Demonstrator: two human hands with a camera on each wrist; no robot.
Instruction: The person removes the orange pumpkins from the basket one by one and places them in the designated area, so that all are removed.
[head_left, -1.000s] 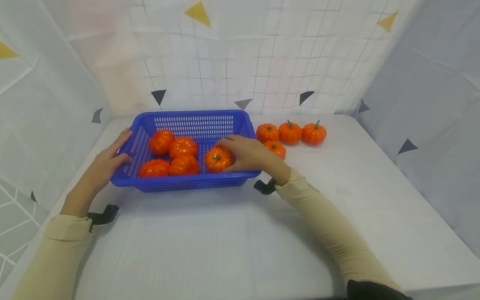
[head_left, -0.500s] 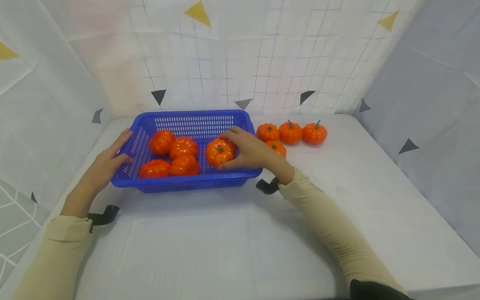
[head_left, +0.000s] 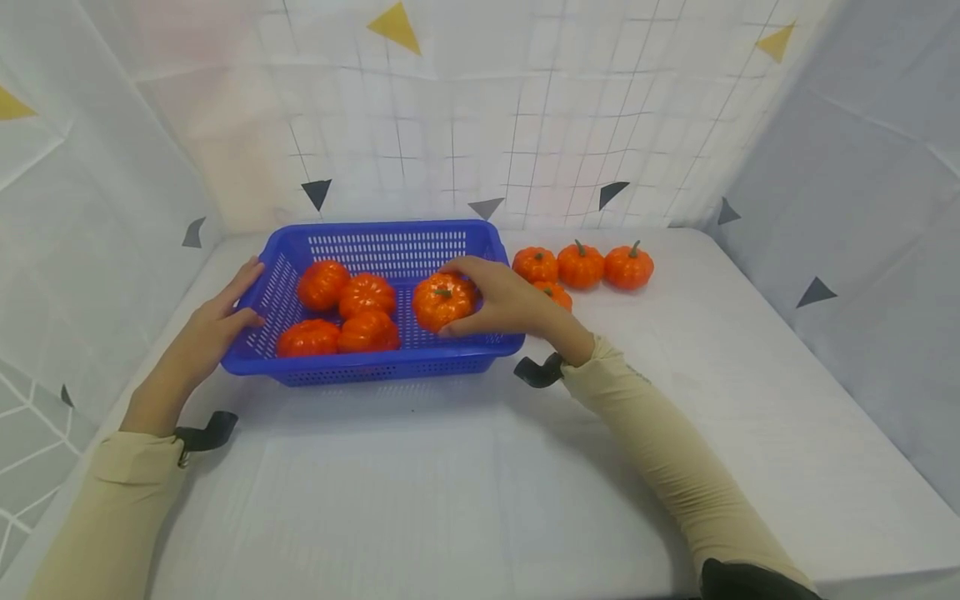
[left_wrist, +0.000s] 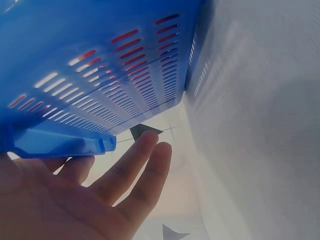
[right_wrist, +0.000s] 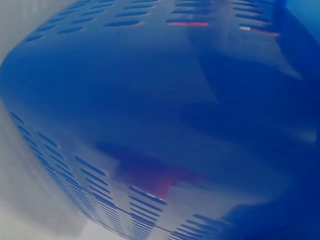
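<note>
A blue slotted plastic basket (head_left: 390, 358) stands on the white table with several small orange pumpkins inside, among them one pumpkin (head_left: 367, 296) left of its middle. My right hand (head_left: 504, 302) reaches over the basket's right side and holds a pumpkin (head_left: 441, 303) between thumb and fingers, its green stem facing up. My left hand (head_left: 206, 333) holds the left rim, thumb hooked over it. In the left wrist view, two fingers of that hand (left_wrist: 100, 200) stretch out beneath the rim. Only the basket's blue wall (right_wrist: 125, 80) fills the right wrist view; the hand is hidden there.
To the right of the basket, several more pumpkins sit on the table, such as the far right pumpkin (head_left: 628, 267) and the one behind my right wrist (head_left: 555, 293). White cloth walls (head_left: 600, 100) enclose the table at the back and sides.
My right hand has lifted slightly and moved a little away from me with the pumpkin, now farther from the basket's front rim. My left hand and the basket have stayed put.
</note>
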